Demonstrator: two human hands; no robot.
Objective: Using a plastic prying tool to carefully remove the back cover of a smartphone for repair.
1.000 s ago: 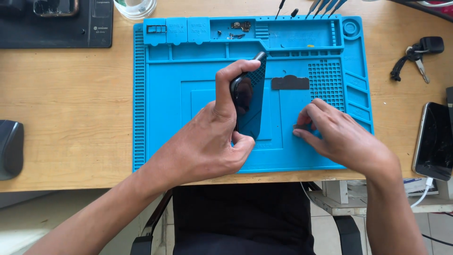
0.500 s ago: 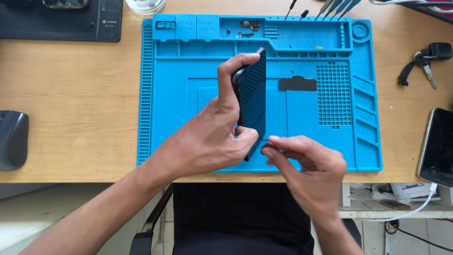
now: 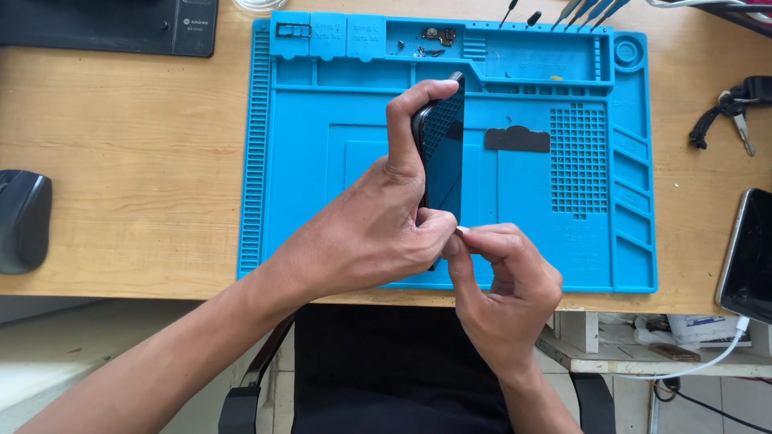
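Lying across the wooden desk [image 3: 121,161], the blue repair mat [image 3: 322,161] has the work at its near-centre. Left hand [image 3: 378,233] is clamped on a dark phone [image 3: 446,153], held on edge above the mat, tilted more upright vs half a sec ago. Right hand [image 3: 503,281] has come off the mat's right side & now pinches a small thin tool [image 3: 463,231] at the phone's near end, fingers together. Looks like prying at the edge is starting.

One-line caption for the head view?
Left hand holds a dark phone on edge over a blue mat; right hand pinches at its lower edge.
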